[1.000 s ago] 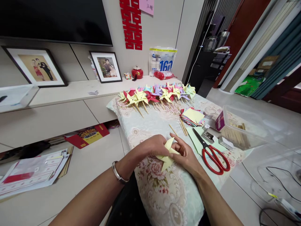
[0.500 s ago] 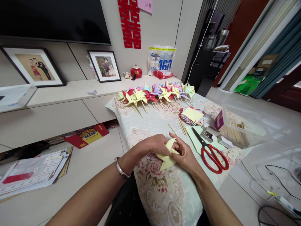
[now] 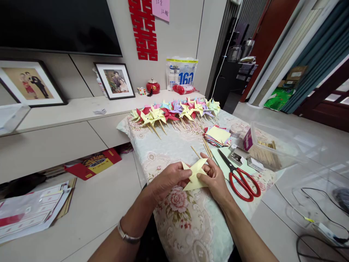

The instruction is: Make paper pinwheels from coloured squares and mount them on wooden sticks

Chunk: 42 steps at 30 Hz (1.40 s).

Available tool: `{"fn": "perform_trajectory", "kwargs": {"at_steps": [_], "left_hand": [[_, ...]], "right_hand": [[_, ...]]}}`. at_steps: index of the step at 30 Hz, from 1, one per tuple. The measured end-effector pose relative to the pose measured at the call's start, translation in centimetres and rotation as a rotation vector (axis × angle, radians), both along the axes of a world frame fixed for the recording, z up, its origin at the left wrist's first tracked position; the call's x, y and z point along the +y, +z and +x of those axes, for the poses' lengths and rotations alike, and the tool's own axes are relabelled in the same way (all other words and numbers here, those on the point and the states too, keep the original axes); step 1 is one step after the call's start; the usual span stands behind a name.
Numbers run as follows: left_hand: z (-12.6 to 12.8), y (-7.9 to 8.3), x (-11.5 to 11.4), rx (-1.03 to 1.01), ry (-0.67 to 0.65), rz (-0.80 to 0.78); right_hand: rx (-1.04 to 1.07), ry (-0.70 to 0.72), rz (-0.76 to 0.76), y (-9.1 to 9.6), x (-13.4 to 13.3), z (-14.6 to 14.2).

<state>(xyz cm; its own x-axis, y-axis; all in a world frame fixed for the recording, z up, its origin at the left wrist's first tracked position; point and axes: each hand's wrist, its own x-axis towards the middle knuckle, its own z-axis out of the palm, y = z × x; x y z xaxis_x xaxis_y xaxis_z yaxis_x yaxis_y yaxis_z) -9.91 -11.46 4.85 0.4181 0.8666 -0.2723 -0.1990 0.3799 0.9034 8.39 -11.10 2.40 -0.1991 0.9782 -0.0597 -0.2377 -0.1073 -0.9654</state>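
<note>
Two hands share one yellow paper pinwheel (image 3: 195, 175), held just above the near part of the floral-clothed counter (image 3: 174, 145). The left hand (image 3: 169, 179) has its fingers (image 3: 183, 174) pinched on the pinwheel's left side. The right hand (image 3: 215, 178) grips the right side, with its thumb laid across the folded centre. Both sets of fingers are closed on the paper, and the pinwheel has no stick on it.

One clear plastic box (image 3: 283, 143) stands at the right edge of the counter. It holds a heap of wooden sticks (image 3: 265, 153), too many to count. Just beside its left wall stands one small purple carton (image 3: 247, 139).

One pair of red-handled scissors (image 3: 240, 176) lies near the right hand on a pale green sheet (image 3: 219, 156), blades pointing away. One stack of coloured paper squares (image 3: 217, 135) sits behind it with a yellow square on top. A small bundle of loose sticks (image 3: 206, 147) lies against the stack, and one single stick (image 3: 194, 151) lies apart, nearer the hands.

At the far end is a row of finished pinwheels (image 3: 174, 111) on sticks, well over a dozen, overlapping too much for an exact count. Two framed photos (image 3: 114, 80) lean against the wall behind.
</note>
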Motion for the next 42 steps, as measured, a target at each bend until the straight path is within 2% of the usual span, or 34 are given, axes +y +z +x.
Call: {"fn": "perform_trajectory", "kwargs": {"at_steps": [4, 7, 10, 17, 23, 25, 28, 31, 36, 42], "left_hand": [[2.6, -0.6, -1.2, -0.116, 0.114, 0.040], [4.1, -0.9, -1.5, -0.050, 0.291, 0.034], [4.8, -1.3, -1.4, 0.021, 0.384, 0.050], [4.9, -2.2, -1.3, 0.150, 0.434, 0.086], [4.0, -2.0, -1.1, 0.196, 0.410, 0.079], [3.3, -1.8, -0.9, 0.164, 0.404, 0.053], [1.9, -1.5, -0.5, 0.111, 0.405, 0.008], [0.6, -1.4, -0.1, 0.082, 0.395, -0.010], [-0.8, -1.3, 0.3, 0.045, 0.364, -0.041], [-1.3, -1.1, 0.4, 0.001, 0.310, -0.023]], "right_hand": [[0.013, -0.033, 0.032, -0.4, 0.1, 0.1], [0.035, -0.027, 0.029, -0.6, 0.1, 0.1], [0.050, -0.016, 0.017, -0.7, 0.1, 0.2], [0.043, -0.002, 0.022, -0.8, 0.2, 0.3], [0.037, 0.028, 0.034, -1.0, 0.2, 0.2], [0.050, 0.011, 0.078, -1.2, 0.4, 0.2], [0.036, -0.089, 0.185, -1.4, 0.5, 0.4], [-0.083, -0.153, 0.349, -1.4, 0.5, 0.7], [-0.320, -0.036, 0.639, -1.2, 0.2, 0.7], [-0.440, -0.001, 0.767, -0.8, 0.2, 0.5]]}}
